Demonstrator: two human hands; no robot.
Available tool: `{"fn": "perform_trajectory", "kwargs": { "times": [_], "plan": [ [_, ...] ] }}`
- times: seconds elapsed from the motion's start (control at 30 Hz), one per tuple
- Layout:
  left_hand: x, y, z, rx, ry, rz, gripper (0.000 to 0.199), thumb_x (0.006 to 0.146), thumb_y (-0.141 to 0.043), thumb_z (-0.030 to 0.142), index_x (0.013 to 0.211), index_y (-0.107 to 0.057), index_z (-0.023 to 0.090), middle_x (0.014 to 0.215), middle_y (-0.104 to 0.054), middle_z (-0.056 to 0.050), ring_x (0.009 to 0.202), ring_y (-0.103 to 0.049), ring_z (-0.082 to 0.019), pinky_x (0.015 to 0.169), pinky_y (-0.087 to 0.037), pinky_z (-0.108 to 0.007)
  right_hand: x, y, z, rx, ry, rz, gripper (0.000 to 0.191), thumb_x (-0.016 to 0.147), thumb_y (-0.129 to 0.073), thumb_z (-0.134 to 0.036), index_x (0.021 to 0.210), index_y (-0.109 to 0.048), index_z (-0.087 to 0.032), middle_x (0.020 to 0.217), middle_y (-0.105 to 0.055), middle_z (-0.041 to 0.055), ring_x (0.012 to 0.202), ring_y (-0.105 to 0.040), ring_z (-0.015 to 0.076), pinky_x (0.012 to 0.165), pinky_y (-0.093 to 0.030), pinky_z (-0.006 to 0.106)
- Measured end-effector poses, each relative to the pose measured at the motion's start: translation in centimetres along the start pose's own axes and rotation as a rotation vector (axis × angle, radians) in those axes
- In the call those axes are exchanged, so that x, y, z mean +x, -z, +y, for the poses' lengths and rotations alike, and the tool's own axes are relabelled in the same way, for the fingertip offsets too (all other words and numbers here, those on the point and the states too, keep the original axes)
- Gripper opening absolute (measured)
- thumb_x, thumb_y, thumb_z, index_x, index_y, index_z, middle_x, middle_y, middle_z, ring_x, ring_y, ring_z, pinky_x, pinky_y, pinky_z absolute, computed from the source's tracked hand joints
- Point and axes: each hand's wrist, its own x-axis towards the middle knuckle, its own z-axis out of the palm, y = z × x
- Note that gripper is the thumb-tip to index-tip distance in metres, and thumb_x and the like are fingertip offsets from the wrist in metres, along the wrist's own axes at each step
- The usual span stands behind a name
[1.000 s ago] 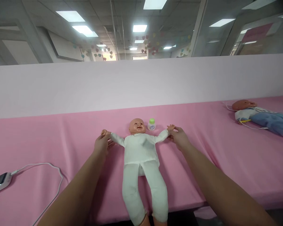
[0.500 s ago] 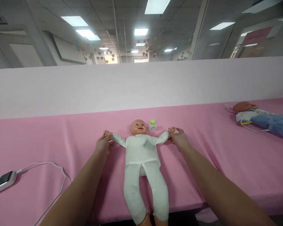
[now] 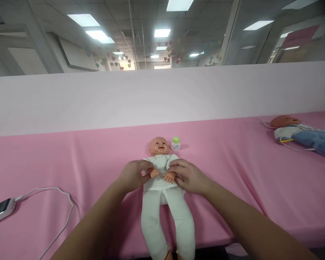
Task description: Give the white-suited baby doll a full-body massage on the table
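A baby doll [image 3: 163, 196] in a white top and white trousers lies face up on the pink sheet [image 3: 97, 151], its feet toward me. Both its arms are folded in over its belly. My left hand [image 3: 135, 175] is closed around the doll's arm on the left, near the wrist. On the other side, my right hand [image 3: 189, 176] grips the doll's other arm, fingers over the sleeve and wrist. The doll's small hands show between mine. Beside its head stands a small white bottle [image 3: 176, 144] with a green cap.
At the left lies a white handheld device [image 3: 1, 211] with a dark screen and a white cable [image 3: 67, 213]. A second doll [image 3: 303, 135] in blue and white, with thin tubing, lies at the far right. Behind the sheet rises a low white wall [image 3: 162, 97] topped with glass.
Both my hands have moved inward, bringing the doll's arms from stretched out sideways to folded over its belly. The bottle stays beside the head.
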Motion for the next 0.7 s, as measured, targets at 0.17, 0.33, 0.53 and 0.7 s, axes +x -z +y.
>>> {"fn": "perform_trajectory", "kwargs": {
  "times": [0.17, 0.33, 0.53, 0.7],
  "plan": [
    [0.1, -0.4, 0.4, 0.178, -0.109, -0.096, 0.024, 0.084, -0.061, 0.015, 0.097, -0.075, 0.029, 0.093, -0.077, -0.001, 0.092, -0.071, -0.021, 0.084, -0.053, -0.032, 0.0, -0.9, -0.1, -0.103, 0.027, -0.102, 0.047, 0.078, -0.052, 0.006, 0.107, -0.075, -0.023, 0.122, -0.066, 0.0103, 0.114, -0.063, 0.0250, 0.098, -0.058, 0.043],
    [0.3, -1.1, 0.2, 0.048, 0.105, 0.040, 0.018, 0.085, -0.066, 0.027, 0.102, -0.072, 0.028, 0.090, -0.075, 0.000, 0.082, -0.070, -0.020, 0.074, -0.054, -0.031, 0.0, -0.7, 0.4, 0.075, -0.060, 0.055, 0.037, 0.081, -0.062, -0.004, 0.111, -0.071, -0.024, 0.117, -0.067, 0.0096, 0.109, -0.065, 0.0246, 0.096, -0.059, 0.044],
    [1.0, -1.0, -3.0, -0.531, 0.565, 0.542, 0.026, 0.084, -0.074, 0.045, 0.097, -0.069, 0.023, 0.099, -0.075, -0.005, 0.093, -0.072, -0.025, 0.078, -0.060, -0.034, -0.4, 0.8, 5.2, 0.424, -0.618, 0.561, 0.035, 0.087, -0.075, -0.040, 0.116, -0.062, -0.025, 0.119, -0.070, 0.0070, 0.110, -0.069, 0.0248, 0.094, -0.062, 0.044],
    [1.4, -0.8, -6.1, -0.997, 0.899, 0.791, 0.022, 0.083, -0.073, 0.030, 0.102, -0.066, 0.021, 0.099, -0.071, -0.008, 0.086, -0.074, -0.024, 0.078, -0.065, -0.041, -1.6, 2.0, 10.0, 0.633, -1.004, 0.708, 0.043, 0.082, -0.080, -0.044, 0.115, -0.061, -0.023, 0.120, -0.071, 0.0112, 0.104, -0.073, 0.0275, 0.083, -0.068, 0.042]
  ]
}}
